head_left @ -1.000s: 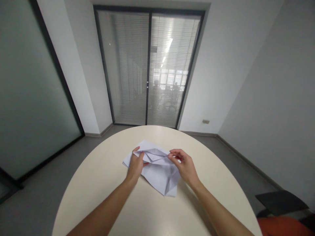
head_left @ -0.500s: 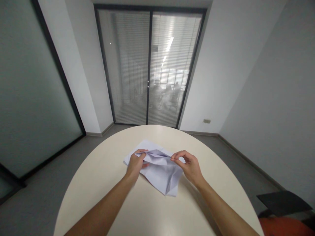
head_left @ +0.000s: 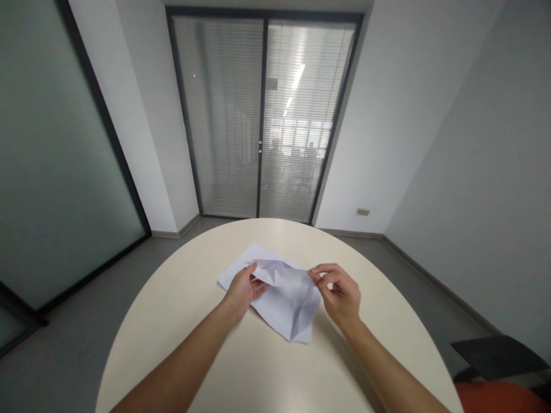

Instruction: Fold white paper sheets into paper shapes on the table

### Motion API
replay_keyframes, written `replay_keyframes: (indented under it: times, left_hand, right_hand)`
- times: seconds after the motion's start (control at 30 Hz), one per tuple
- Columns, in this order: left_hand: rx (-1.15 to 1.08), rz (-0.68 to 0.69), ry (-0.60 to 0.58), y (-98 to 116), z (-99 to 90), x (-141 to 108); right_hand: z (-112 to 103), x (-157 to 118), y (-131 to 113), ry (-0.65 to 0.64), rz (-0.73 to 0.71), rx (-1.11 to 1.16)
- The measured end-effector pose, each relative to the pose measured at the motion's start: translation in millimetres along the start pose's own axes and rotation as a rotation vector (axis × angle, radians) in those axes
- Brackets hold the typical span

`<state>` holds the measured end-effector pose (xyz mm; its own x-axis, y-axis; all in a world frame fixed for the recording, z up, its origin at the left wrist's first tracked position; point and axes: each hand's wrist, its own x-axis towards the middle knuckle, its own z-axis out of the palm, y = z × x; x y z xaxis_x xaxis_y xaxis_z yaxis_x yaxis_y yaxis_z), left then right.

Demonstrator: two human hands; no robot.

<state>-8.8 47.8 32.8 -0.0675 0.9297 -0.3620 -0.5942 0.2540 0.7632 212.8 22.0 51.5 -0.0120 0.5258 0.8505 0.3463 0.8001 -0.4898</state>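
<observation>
Creased white paper (head_left: pixel 282 310) lies on the cream round table (head_left: pixel 267 373), with one part of it lifted and folded over between my hands. My left hand (head_left: pixel 242 291) grips the raised part at its left, thumb on top and the other fingers beneath. At the right end of that raised part, my right hand (head_left: pixel 340 291) pinches the paper's edge between thumb and fingertips. A flat corner of paper shows behind the raised part; whether it is the same sheet or another one, I cannot tell.
Beyond the table stands a glass door (head_left: pixel 260 115) with blinds and a dark frame. A chair (head_left: pixel 499 355) with a black back and an orange-red seat is at the lower right. On the back wall sits a small socket plate (head_left: pixel 363 211).
My right hand has moved a little to the right with the paper's edge. The raised part has turned towards me and looks flatter; my left fingers have shifted beneath it.
</observation>
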Motion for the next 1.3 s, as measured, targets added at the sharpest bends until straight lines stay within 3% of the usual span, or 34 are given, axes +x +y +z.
replay_keyframes:
  times: [0.2, 0.27, 0.4, 0.53, 0.77, 1.03, 1.2, 1.3]
  left_hand:
    - [-0.157, 0.084, -0.023, 6, -4.2, 5]
    - [-0.137, 0.154, -0.065, 5, -4.9, 4]
    - [-0.013, 0.314, -0.198, -2, -3.3, -2]
    - [0.096, 0.345, -0.241, -10, 0.6, -9]
    - [0.061, 0.287, -0.256, -16, 4.1, -12]
    - [-0.190, 0.017, -0.192, -1, 4.0, -12]
    - [-0.226, -0.003, -0.327, 8, 6.3, -25]
    - [-0.198, 0.000, -0.369, 5, 8.3, -30]
  right_hand:
    - [2, 1, -8, -0.463, -0.130, -0.223]
    - [6, 0, -7, -0.547, -0.134, -0.325]
    - [12, -2, -5, -0.537, -0.055, -0.473]
    - [15, -4, -5, -0.509, -0.003, -0.539]
    - [16, -3, -5, -0.519, -0.051, -0.580]
    - [18, -1, -13, -0.590, -0.261, -0.372]
    - [20, -5, -6, -0.697, -0.383, -0.340]
    - [20, -5, -8, -0.756, -0.327, -0.318]
